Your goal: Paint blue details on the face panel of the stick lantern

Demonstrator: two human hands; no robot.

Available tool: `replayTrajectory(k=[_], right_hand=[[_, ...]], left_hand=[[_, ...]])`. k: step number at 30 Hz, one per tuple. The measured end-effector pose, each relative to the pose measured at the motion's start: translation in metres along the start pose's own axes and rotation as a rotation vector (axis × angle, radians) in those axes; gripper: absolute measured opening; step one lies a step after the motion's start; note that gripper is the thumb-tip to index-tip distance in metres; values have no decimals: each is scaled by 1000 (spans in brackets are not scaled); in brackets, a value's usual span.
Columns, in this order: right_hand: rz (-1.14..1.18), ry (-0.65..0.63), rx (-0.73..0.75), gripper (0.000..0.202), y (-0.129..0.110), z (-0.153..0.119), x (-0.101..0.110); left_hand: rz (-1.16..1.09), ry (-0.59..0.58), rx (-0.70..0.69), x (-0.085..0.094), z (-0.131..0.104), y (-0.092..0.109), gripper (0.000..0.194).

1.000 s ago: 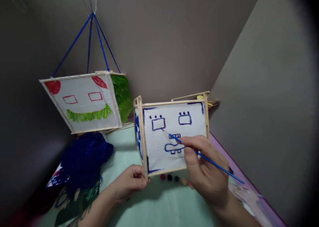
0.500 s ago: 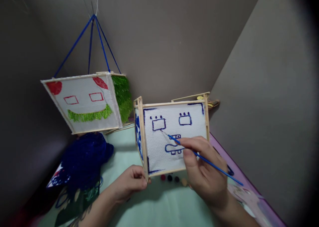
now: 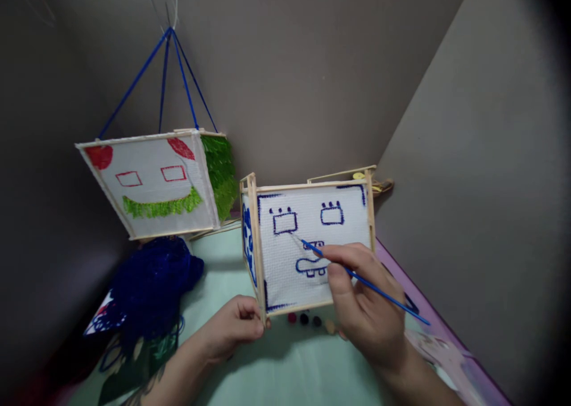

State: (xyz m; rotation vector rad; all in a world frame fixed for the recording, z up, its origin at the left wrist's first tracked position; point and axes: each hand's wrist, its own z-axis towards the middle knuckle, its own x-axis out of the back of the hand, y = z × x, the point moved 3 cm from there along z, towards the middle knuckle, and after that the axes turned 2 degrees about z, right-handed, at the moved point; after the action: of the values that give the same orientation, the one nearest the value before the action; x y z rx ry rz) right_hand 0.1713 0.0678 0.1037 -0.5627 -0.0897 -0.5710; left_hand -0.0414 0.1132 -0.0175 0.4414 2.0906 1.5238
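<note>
A box frame of light wooden sticks [image 3: 261, 251] carries a white textured panel [image 3: 285, 281] with dark blue corner marks, two rectangles topped with dots, and a mouth-like outline. My left hand [image 3: 243, 323] pinches the frame's lower left corner. In my right hand [image 3: 370, 299] is a thin blue paintbrush [image 3: 379, 290], held between thumb and fingers. Its tip lies at the lower right of the left rectangle; whether it touches the panel I cannot tell. My right hand hides the panel's lower right part.
A finished-looking box lantern [image 3: 163, 180] hangs by blue cords at the left. Below it lies a heap of dark blue yarn [image 3: 151, 281]. Several small paint pots [image 3: 304, 319] stand on the pale green surface [image 3: 285, 370]. A grey wall [image 3: 482, 156] rises at the right.
The brush's rear end has shifted slightly up and left. Both hands keep their holds, and the drawing looks the same.
</note>
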Motion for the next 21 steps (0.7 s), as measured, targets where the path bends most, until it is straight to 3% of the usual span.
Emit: replayTrajectory(k=[21], right_hand=[[-6, 7, -13, 20, 0, -1, 1]], left_hand=[[-15, -6, -11, -1, 0, -1, 45]])
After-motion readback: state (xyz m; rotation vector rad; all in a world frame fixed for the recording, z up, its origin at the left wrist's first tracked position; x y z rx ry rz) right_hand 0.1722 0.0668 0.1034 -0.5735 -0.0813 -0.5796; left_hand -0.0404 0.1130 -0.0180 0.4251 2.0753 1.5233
